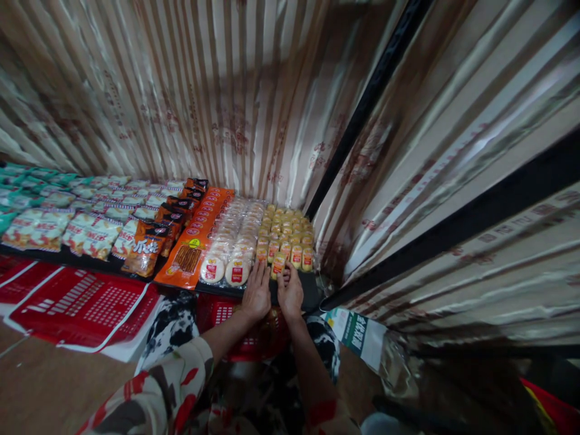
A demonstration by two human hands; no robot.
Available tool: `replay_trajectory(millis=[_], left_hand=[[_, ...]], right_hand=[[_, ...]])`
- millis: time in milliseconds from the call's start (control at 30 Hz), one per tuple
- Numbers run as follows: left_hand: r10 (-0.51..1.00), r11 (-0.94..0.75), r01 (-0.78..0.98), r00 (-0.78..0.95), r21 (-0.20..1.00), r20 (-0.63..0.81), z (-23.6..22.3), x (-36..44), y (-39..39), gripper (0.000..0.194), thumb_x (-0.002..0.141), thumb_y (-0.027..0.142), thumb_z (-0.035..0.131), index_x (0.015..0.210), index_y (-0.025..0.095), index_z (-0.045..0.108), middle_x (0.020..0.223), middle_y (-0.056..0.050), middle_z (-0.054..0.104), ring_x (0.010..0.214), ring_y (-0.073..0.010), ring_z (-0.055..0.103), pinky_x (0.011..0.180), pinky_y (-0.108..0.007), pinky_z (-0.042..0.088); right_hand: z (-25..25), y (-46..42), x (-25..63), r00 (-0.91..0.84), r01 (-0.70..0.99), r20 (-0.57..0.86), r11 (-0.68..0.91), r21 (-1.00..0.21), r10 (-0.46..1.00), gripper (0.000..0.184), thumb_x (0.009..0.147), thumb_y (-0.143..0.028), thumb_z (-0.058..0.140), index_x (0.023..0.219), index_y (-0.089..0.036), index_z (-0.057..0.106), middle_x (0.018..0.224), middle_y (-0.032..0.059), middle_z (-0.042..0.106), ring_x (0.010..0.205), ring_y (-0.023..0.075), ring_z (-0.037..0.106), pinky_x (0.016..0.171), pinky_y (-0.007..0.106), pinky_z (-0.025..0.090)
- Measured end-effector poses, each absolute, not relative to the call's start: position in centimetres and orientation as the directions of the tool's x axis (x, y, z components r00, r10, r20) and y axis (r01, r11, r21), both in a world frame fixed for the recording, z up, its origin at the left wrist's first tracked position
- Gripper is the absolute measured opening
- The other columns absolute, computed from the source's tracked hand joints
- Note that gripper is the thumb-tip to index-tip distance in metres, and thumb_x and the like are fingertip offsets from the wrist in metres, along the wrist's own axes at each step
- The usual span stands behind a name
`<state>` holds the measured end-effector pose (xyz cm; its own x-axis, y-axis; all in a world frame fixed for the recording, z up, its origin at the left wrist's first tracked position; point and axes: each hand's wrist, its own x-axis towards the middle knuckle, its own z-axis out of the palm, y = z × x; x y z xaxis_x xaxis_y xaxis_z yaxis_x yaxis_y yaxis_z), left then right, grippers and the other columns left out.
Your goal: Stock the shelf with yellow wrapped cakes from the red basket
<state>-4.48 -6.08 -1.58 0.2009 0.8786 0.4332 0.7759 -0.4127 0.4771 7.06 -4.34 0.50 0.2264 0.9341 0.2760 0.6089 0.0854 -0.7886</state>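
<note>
Both of my hands are at the front of a block of small yellow snack packets at the right end of the black display shelf. My right hand has its thumb and fingers closed on the edge of one small yellow snack packet with a red-orange label. Beside it, my left hand reaches forward with fingers stretched out, its fingertips touching the front packets. Round white pastry packs stand in rows just left of that hand.
Further left are a large orange snack bag, brown-orange snack bags, white packs and green packs. Red baskets sit below the shelf. A striped curtain and a black pole border the back and right.
</note>
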Motion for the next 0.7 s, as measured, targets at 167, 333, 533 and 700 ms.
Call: replay_trajectory(millis=[167, 333, 533, 700], left_hand=[[0.872, -0.431, 0.782, 0.231, 0.451, 0.432, -2.4, -4.6, -5.4, 0.068, 0.069, 0.002, 0.04, 0.136, 0.003, 0.034, 0.146, -0.019, 0.029, 0.14, -0.0265, 0.009, 0.111, -0.051, 0.026], [0.862, -0.437, 0.794, 0.235, 0.424, 0.449, -3.0, -4.6, -5.3, 0.063, 0.07, 0.003, 0.04, 0.133, 0.002, 0.039, 0.143, -0.021, 0.035, 0.139, -0.027, 0.015, 0.109, -0.05, 0.03], [0.839, -0.457, 0.805, 0.248, 0.379, 0.485, -3.4, -4.6, -5.2, 0.059, 0.07, 0.004, 0.041, 0.129, -0.001, 0.042, 0.14, -0.023, 0.038, 0.139, -0.0282, 0.018, 0.109, -0.05, 0.031], [0.834, -0.461, 0.808, 0.255, 0.366, 0.489, -3.5, -4.6, -5.3, 0.057, 0.073, 0.006, 0.038, 0.13, 0.005, 0.042, 0.14, -0.02, 0.039, 0.138, -0.0275, 0.021, 0.107, -0.051, 0.033]], right_hand=[[0.4, -3.6, 6.8, 0.222, 0.624, 0.286, 0.09, -0.776, 0.932, 0.047, 0.083, -0.034, 0.039, 0.124, -0.013, 0.049, 0.089, 0.0066, 0.062, 0.072, 0.0169, 0.056, 0.072, 0.031, 0.047], [0.4, -3.3, 6.9, 0.238, 0.628, 0.302, 0.091, -0.773, 0.923, 0.044, 0.084, -0.035, 0.039, 0.118, -0.013, 0.052, 0.091, 0.0082, 0.062, 0.075, 0.0181, 0.055, 0.073, 0.032, 0.047], [0.1, -3.1, 6.9, 0.278, 0.641, 0.33, 0.081, -0.763, 0.902, 0.042, 0.084, -0.036, 0.038, 0.115, -0.011, 0.052, 0.096, 0.0117, 0.062, 0.078, 0.0199, 0.055, 0.076, 0.034, 0.046], [0.0, -2.9, 6.6, 0.244, 0.678, 0.33, 0.083, -0.731, 0.912, 0.038, 0.085, -0.034, 0.036, 0.111, -0.012, 0.054, 0.094, 0.011, 0.063, 0.08, 0.0211, 0.054, 0.078, 0.035, 0.045]])
